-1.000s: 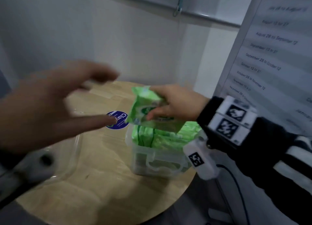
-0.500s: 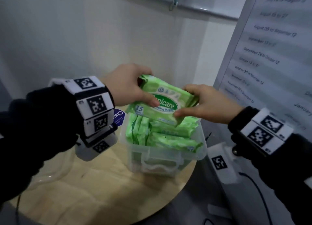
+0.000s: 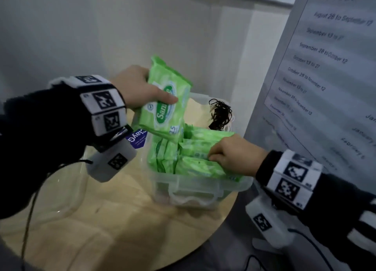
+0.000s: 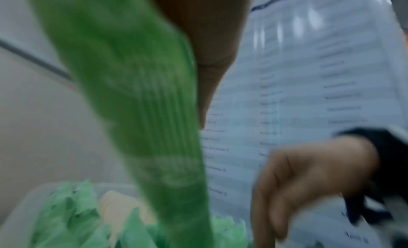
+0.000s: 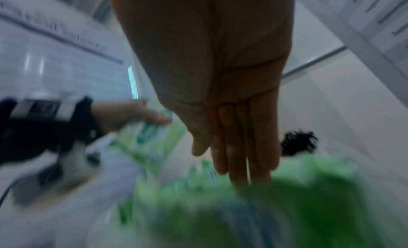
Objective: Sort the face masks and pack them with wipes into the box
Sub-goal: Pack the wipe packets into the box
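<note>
Head view: the left hand (image 3: 140,87) alone grips a green wipes pack (image 3: 165,99), thumb across its printed face, fingers behind. Half a second ago both hands held this pack level over the box; now the right hand has let go, and the pack is tilted steeply, lower end dipping toward the box's left side. The box (image 3: 195,189), clear plastic with a front latch, stands at the table's (image 3: 122,230) right edge and is already filled with green packs (image 3: 195,158), some on edge at the left, others lying flat at the right.

The right hand (image 3: 230,156) has dropped onto the flat packs at the box's right side, fingers bent down onto them; the right wrist view shows its fingers straight and together, tips on the green wrapping, holding nothing.

A dark tangle (image 3: 220,114), possibly mask loops, lies at the box's far right corner; the masks themselves cannot be made out. A clear bowl (image 3: 67,189) sits at the table's left.

Judgement: the handover frees the right hand to press the packs aside and open a slot for the held pack. Packing of wipes looks near complete; space is tight.
</note>
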The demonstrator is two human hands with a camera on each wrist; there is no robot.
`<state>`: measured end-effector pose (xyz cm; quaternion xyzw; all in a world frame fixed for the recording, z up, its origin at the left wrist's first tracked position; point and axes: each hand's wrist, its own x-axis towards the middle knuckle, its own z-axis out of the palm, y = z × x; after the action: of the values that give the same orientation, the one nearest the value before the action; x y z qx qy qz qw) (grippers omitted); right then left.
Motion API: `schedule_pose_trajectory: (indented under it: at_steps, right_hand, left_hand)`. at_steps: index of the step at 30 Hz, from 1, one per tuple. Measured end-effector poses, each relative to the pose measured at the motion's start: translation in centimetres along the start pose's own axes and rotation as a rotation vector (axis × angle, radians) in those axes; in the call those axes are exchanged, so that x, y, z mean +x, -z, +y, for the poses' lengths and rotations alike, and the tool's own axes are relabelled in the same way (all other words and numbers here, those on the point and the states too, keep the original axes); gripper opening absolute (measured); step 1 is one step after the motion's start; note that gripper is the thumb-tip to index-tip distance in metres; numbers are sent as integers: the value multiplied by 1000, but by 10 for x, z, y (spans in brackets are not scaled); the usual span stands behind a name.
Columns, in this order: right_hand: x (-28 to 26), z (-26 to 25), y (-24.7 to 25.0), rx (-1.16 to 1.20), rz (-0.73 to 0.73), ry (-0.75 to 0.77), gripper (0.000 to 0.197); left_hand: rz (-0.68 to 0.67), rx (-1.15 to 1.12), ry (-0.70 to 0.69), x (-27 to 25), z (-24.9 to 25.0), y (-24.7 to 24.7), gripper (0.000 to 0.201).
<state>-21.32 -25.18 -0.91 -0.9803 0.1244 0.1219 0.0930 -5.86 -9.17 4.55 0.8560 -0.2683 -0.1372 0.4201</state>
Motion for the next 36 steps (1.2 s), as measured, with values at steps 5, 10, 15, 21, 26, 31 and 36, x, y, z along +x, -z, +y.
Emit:
schedule_pose_trajectory:
  at_steps: [5, 10, 15, 21, 26, 31, 36]
  right_hand:
    - [16, -3, -8, -97, -53, -23, 28]
    - [13, -3, -12, -189, -109, -1, 31]
    - [14, -6, -8, -124, -170, -36, 24]
    - [16, -5, -7, -35, -131, -23, 24]
    - [11, -2, -5, -20, -10, 52, 33]
    - [4, 8, 5, -159, 39, 121, 29]
    - [1, 22, -24, 127, 90, 153, 26]
  left_hand:
    - [-62, -365, 134, -4, -12, 2, 54]
    - [-111, -428, 155, -15, -24, -4, 49]
    - [-70, -451, 173, -18, -33, -2, 40]
    - [-46, -467, 177, -26, -40, 3, 41]
    - [-33, -478, 163, -31, -43, 4, 47]
    - [-9, -471, 169, -28, -43, 4, 37]
    - [-12, -479, 157, -31, -45, 3, 36]
